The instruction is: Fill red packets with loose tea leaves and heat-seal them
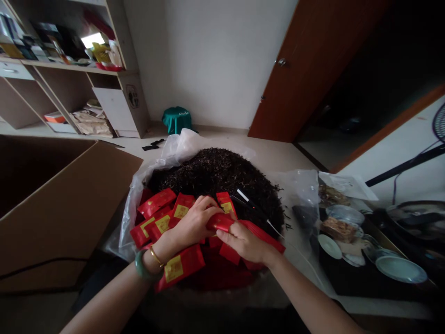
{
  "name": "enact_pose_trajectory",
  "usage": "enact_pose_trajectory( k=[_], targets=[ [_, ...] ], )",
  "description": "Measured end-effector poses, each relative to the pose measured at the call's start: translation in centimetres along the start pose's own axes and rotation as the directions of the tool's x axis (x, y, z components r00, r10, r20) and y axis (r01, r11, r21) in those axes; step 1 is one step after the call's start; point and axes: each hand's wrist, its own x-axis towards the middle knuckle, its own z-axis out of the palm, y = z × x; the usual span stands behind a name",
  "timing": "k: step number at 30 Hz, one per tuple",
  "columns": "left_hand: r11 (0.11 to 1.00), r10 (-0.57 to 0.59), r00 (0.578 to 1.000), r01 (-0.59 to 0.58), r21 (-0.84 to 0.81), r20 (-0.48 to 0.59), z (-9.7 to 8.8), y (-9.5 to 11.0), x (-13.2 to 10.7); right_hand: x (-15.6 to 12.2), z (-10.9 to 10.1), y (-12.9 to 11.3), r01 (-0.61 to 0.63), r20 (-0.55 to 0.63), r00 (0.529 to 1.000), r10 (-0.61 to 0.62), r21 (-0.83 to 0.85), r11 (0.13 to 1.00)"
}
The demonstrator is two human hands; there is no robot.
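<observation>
Both hands meet at one small red packet (221, 222) above the middle of the pile. My left hand (199, 214), with a green bangle and a gold bracelet at the wrist, curls over the packet's left end. My right hand (245, 239) pinches its right end between thumb and fingers. Several more red packets with yellow labels (174, 269) lie around and under my hands. Behind them rises a heap of dark, dried loose-leaf tea (222, 169) in a clear plastic bag (134, 211). A slim dark tool with a white label (243, 195) and a cord rests on the leaves.
A large open cardboard box (79, 208) stands to the left. At right, a dark tray (342, 278) carries bowls, lids and dried pieces. A green stool-like object (177, 119) sits by the wall, near a shelf unit (120, 106) and a brown door (306, 60).
</observation>
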Motion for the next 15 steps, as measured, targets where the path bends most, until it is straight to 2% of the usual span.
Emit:
enact_pose_trajectory(
  k=[3,6,8,13,15],
  targets=[
    [1.0,0.028,0.999,-0.028,-0.001,0.021,0.0,-0.3,0.0,0.2,-0.1,0.1,-0.082,0.05,0.996,0.074,0.186,0.979],
    [1.0,0.03,0.999,-0.031,0.006,0.039,0.2,-0.4,0.1,0.3,-0.4,0.2,-0.123,0.066,0.992,0.11,0.257,0.958],
    [1.0,0.009,0.999,-0.01,0.026,0.05,0.4,-0.4,0.1,0.4,-0.7,0.3,-0.13,0.065,0.991,0.118,0.252,0.959],
    [0.989,-0.075,0.993,0.062,0.138,0.095,0.9,-0.3,-0.1,0.6,-0.7,1.0,-0.032,-0.016,0.999,0.035,0.155,0.987],
    [0.988,-0.081,0.993,0.069,0.135,0.086,0.9,-0.3,-0.1,0.6,-0.5,1.2,-0.009,-0.035,0.999,0.012,0.101,0.995]
  ],
)
